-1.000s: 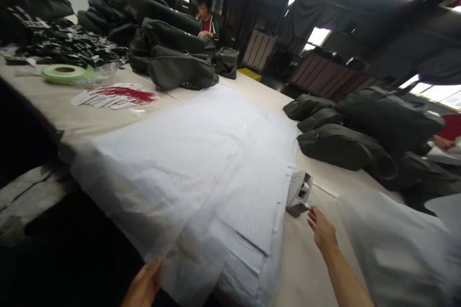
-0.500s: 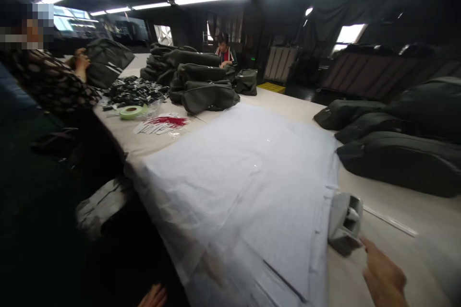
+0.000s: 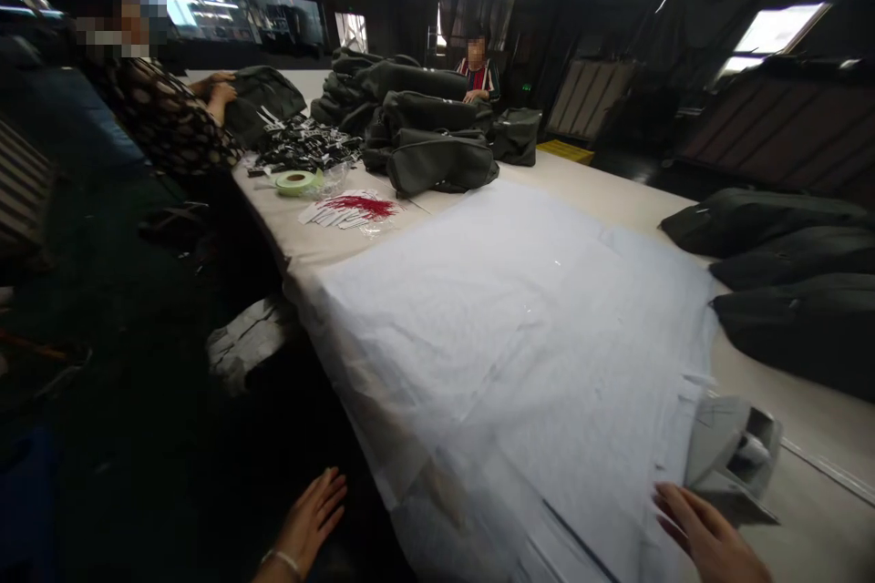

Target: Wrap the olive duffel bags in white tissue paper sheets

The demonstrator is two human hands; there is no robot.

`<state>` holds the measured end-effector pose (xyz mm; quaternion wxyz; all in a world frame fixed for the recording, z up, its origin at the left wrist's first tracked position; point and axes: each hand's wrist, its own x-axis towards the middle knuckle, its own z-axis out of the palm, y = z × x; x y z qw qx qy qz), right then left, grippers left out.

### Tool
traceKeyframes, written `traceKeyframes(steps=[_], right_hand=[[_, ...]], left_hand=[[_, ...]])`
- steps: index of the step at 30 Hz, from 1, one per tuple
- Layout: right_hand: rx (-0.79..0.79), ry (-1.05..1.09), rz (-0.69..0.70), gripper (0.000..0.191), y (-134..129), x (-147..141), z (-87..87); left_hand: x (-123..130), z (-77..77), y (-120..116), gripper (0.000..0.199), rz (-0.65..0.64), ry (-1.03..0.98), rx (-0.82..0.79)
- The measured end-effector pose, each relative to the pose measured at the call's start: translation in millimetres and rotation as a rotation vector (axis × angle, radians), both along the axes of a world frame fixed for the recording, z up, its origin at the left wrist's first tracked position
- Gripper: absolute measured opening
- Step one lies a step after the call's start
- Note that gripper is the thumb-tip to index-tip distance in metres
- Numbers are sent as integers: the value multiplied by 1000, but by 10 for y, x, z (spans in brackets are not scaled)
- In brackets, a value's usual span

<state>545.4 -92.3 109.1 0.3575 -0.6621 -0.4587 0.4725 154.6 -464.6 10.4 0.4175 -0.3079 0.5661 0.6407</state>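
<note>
A stack of thin, translucent white sheets lies over the table and hangs past its near left edge. My left hand, with a bracelet at the wrist, is off the table's edge, its fingers spread and nothing in them. Over the right edge of the sheets is my right hand, fingers apart and holding nothing. Just beside it stands a grey tape dispenser on the table.
Dark bags are piled at the far end. More dark bags lie at the right. Black straps, a green tape roll and red-stringed tags sit at the left. One person handles a bag; another is behind the pile.
The view has swung left. My left hand has risen further into view. My right hand has moved from the dispenser's near side to the edge of the sheets. The person at left has lowered the bag.
</note>
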Motion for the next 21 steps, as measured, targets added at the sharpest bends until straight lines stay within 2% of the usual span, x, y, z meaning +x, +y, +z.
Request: traceKeyframes(steps=[1, 5, 7, 8, 11, 15, 21], right_hand=[[-21, -21, 121, 52, -33, -314, 115], [-59, -10, 789, 40, -178, -1661, 509], [-99, -20, 1002, 35, -202, -2150, 556], [-121, -46, 1065, 36, -191, -2319, 533], [-176, -177, 1124, 33, -82, -2569, 343], [-206, -352, 1070, 14, 61, -2624, 49], [-211, -586, 982, 18, 52, -2663, -189]], left_hand=[[-37, -39, 9, 18, -4, -6, -8], [-183, -183, -2, 18, -12, -35, -8], [-264, -237, -34, 20, -18, -54, -3], [-308, -262, -55, 20, -19, -60, -1], [-460, -340, -136, 20, -10, -75, -10], [-697, -445, -224, 19, 16, -100, -54], [-1055, -524, -136, 19, -14, -120, -65]])
